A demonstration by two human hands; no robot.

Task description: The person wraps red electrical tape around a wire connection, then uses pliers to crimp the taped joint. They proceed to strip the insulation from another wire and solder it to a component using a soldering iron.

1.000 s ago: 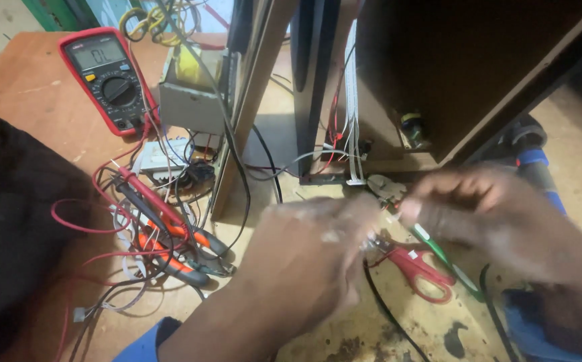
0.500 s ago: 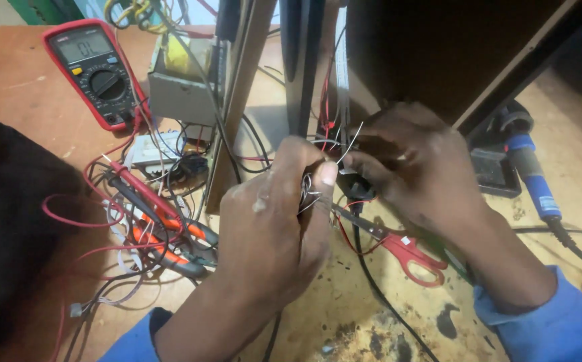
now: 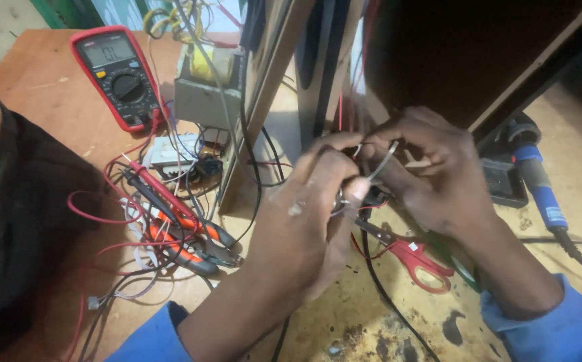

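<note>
Scarred workbench point(image 3: 344, 315), hands point(image 3: 371, 194) hiding wire point(image 3: 381, 161) ends

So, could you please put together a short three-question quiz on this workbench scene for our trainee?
1. True or false: the multimeter lies at the far left of the bench.
2. What colour are the handles of the scissors?
3. Which hand pinches the thin pale wire: A left hand, B right hand, C both, close together?

Key: 1 true; 2 red; 3 C.
</note>
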